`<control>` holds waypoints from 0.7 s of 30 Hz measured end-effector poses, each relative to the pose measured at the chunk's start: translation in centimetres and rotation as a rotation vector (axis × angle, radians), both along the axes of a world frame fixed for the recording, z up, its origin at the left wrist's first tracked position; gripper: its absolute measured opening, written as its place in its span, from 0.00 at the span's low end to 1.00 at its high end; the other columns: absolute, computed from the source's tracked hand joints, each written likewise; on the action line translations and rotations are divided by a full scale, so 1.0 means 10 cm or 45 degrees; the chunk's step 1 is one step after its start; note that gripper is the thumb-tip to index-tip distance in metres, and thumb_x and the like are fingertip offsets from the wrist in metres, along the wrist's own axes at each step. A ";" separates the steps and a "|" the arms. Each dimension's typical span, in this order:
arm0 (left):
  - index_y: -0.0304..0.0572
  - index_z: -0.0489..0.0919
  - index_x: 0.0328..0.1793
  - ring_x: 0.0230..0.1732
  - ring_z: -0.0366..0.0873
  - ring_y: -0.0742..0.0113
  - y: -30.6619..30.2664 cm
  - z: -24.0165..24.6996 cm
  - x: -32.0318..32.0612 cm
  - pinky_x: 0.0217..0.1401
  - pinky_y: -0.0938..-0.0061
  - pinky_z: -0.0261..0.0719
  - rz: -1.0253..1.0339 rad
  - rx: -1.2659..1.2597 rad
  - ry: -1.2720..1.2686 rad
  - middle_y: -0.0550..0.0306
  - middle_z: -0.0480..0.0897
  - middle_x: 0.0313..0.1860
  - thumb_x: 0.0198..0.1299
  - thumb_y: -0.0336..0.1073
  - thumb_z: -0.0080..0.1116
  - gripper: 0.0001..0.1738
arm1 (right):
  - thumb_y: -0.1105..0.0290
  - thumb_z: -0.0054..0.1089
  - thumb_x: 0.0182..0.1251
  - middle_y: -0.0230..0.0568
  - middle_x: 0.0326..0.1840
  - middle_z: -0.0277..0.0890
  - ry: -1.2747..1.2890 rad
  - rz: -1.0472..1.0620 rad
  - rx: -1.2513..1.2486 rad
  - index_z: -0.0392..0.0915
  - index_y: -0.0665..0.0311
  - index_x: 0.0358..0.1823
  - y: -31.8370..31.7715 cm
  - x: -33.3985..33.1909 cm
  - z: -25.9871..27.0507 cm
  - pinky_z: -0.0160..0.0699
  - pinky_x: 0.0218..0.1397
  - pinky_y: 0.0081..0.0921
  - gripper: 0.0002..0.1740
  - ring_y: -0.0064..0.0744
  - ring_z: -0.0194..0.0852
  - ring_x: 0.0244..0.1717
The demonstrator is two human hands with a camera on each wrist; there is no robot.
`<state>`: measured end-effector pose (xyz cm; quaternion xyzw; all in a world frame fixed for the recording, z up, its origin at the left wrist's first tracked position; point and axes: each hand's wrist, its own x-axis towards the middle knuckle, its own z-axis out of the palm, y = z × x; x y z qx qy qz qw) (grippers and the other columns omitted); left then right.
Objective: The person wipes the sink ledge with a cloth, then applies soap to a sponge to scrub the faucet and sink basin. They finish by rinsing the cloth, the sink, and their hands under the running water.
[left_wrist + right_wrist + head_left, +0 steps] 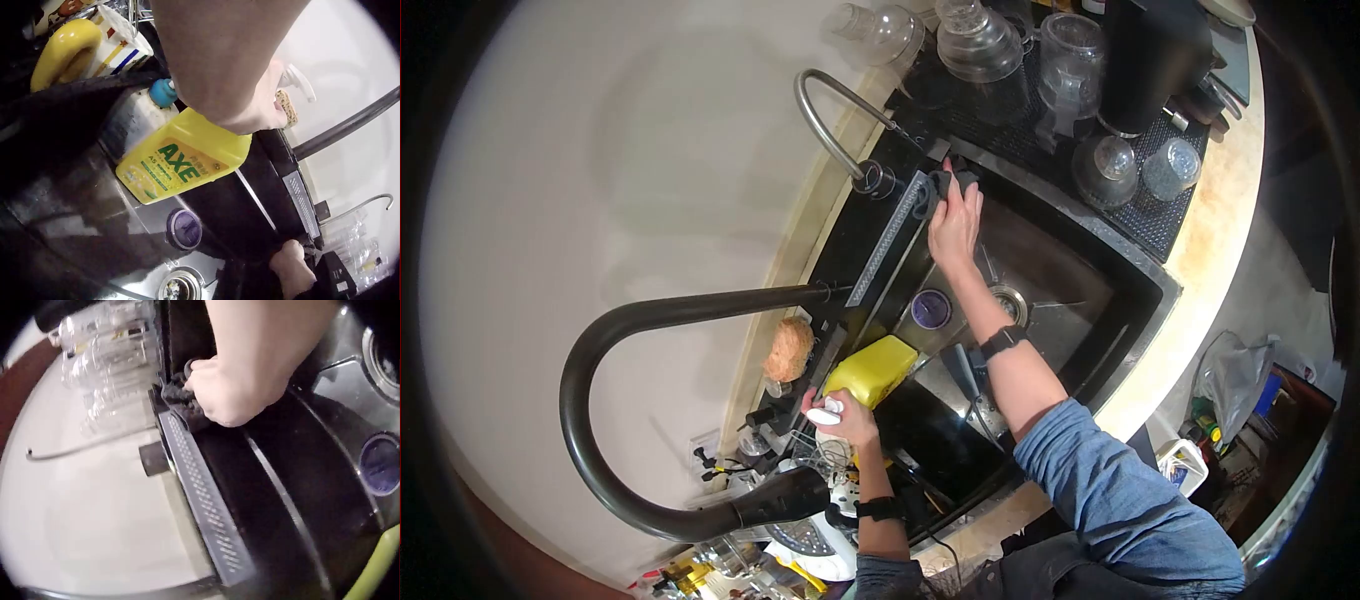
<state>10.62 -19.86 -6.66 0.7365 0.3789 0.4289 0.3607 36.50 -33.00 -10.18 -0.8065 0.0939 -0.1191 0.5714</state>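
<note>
My left hand [852, 420] grips a yellow dish soap bottle [872, 366] around its neck, below the white pump head [824, 413]. The bottle tilts over the sink, and the left wrist view shows its AXE label [178, 164]. At the sink's far corner, my right hand [955, 232] holds a crumpled dark grey cloth [927, 197]. In the right wrist view, that cloth [181, 403] is bunched under the fingers, beside the end of a grey perforated strip [200, 494] along the sink's back edge.
A purple round lid [931, 309] lies in the black sink near the drain [1008, 303]. A large dark faucet [600, 330] arches at left, with a thin curved spout [815, 110] behind. Glass vessels [980, 40] crowd the far counter. An orange sponge [789, 347] sits against the wall.
</note>
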 end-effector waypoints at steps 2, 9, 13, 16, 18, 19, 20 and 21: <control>0.43 0.67 0.50 0.31 0.64 0.75 0.02 -0.04 -0.01 0.31 0.80 0.63 -0.019 -0.059 -0.025 0.63 0.64 0.31 0.48 0.18 0.50 0.22 | 0.79 0.48 0.56 0.66 0.51 0.62 -0.047 -0.086 -0.019 0.65 0.66 0.60 0.10 -0.01 -0.14 0.61 0.56 0.48 0.27 0.61 0.61 0.51; 0.43 0.68 0.48 0.30 0.67 0.76 0.07 -0.05 -0.09 0.29 0.81 0.65 -0.119 -0.258 -0.151 0.64 0.67 0.31 0.48 0.16 0.52 0.20 | 0.70 0.45 0.61 0.67 0.51 0.66 0.404 -0.201 0.247 0.70 0.74 0.47 0.26 0.08 -0.61 0.63 0.59 0.46 0.17 0.63 0.64 0.53; 0.43 0.68 0.46 0.29 0.67 0.76 0.10 -0.08 -0.08 0.29 0.82 0.66 -0.127 -0.198 -0.155 0.65 0.66 0.31 0.48 0.14 0.52 0.21 | 0.64 0.44 0.63 0.66 0.53 0.66 0.724 -0.107 0.333 0.71 0.74 0.50 0.18 0.08 -0.70 0.63 0.61 0.45 0.22 0.62 0.64 0.56; 0.42 0.67 0.44 0.30 0.66 0.76 0.42 -0.45 -0.26 0.31 0.81 0.66 -0.208 -0.203 -0.299 0.64 0.66 0.31 0.48 0.15 0.53 0.19 | 0.61 0.43 0.63 0.68 0.56 0.62 0.584 -0.227 0.340 0.69 0.75 0.54 0.23 0.10 -0.40 0.59 0.64 0.43 0.25 0.62 0.59 0.60; 0.41 0.67 0.41 0.31 0.64 0.76 0.20 -0.17 -0.15 0.32 0.81 0.65 -0.164 -0.265 -0.202 0.64 0.65 0.31 0.48 0.16 0.53 0.17 | 0.62 0.43 0.63 0.68 0.52 0.62 0.422 -0.272 0.361 0.69 0.75 0.50 0.18 0.22 -0.01 0.59 0.62 0.44 0.23 0.63 0.60 0.57; 0.40 0.67 0.39 0.31 0.63 0.76 0.04 -0.04 -0.05 0.32 0.81 0.64 -0.053 -0.173 -0.091 0.63 0.64 0.30 0.48 0.17 0.53 0.14 | 0.62 0.43 0.63 0.68 0.50 0.63 0.383 -0.313 0.317 0.69 0.75 0.49 0.18 0.27 0.11 0.60 0.60 0.45 0.22 0.63 0.61 0.55; 0.40 0.67 0.38 0.30 0.63 0.75 0.09 -0.09 -0.06 0.31 0.80 0.64 -0.059 0.069 0.006 0.63 0.64 0.30 0.47 0.18 0.53 0.13 | 0.63 0.44 0.63 0.67 0.48 0.63 0.397 -0.304 0.256 0.69 0.75 0.47 0.17 0.29 0.16 0.62 0.58 0.46 0.20 0.63 0.62 0.53; 0.40 0.67 0.37 0.29 0.62 0.75 0.14 -0.15 -0.08 0.30 0.79 0.63 -0.057 0.308 0.101 0.63 0.65 0.29 0.46 0.19 0.53 0.12 | 0.64 0.44 0.63 0.67 0.47 0.63 0.401 -0.287 0.195 0.69 0.75 0.44 0.17 0.28 0.17 0.63 0.56 0.47 0.19 0.63 0.63 0.51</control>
